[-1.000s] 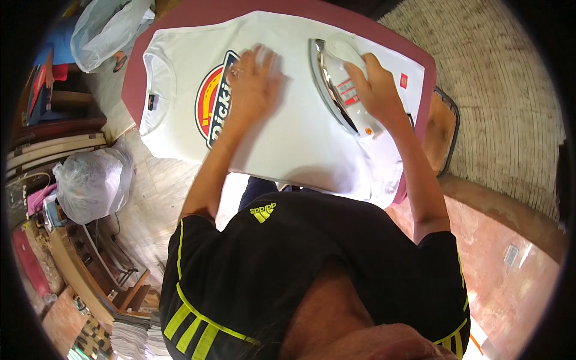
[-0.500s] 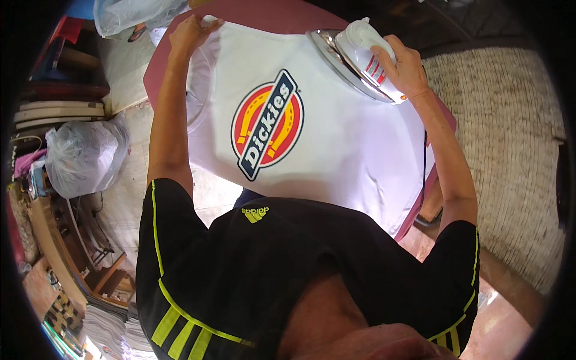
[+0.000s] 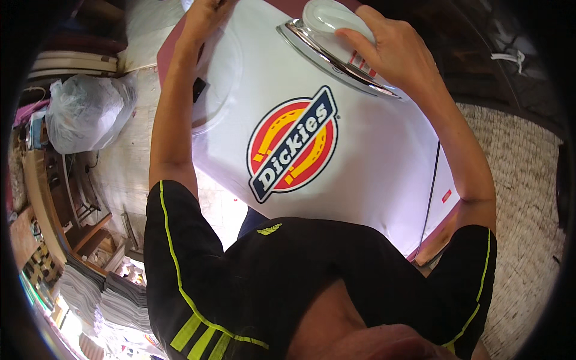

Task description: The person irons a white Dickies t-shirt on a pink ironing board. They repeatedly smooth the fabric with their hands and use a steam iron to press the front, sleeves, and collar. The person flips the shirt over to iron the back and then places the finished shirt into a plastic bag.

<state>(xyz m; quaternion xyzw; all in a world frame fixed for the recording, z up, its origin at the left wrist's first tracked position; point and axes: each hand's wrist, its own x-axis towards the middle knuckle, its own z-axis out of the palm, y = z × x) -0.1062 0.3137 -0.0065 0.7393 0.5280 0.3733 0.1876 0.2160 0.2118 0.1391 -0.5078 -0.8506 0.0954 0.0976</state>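
A white T-shirt is spread over a maroon-covered board, its round neckline at the left. A round red, yellow and dark-blue print lies in its middle. My right hand grips a white clothes iron with a chrome base, which rests on the cloth above the print. At the top edge, partly cut off, my left hand is closed on the shirt's far left edge. A small black label shows near the neckline beside my left forearm.
A stuffed translucent plastic bag stands at the left, near wooden shelving. Stacked grey sheets lie at the lower left. A dark cord runs down the right of the shirt. Woven matting covers the right side.
The iron has moved left over the shirt, with my right hand still on it. The view has shifted, so print and shirt appear lower and my left hand nearer the top edge.
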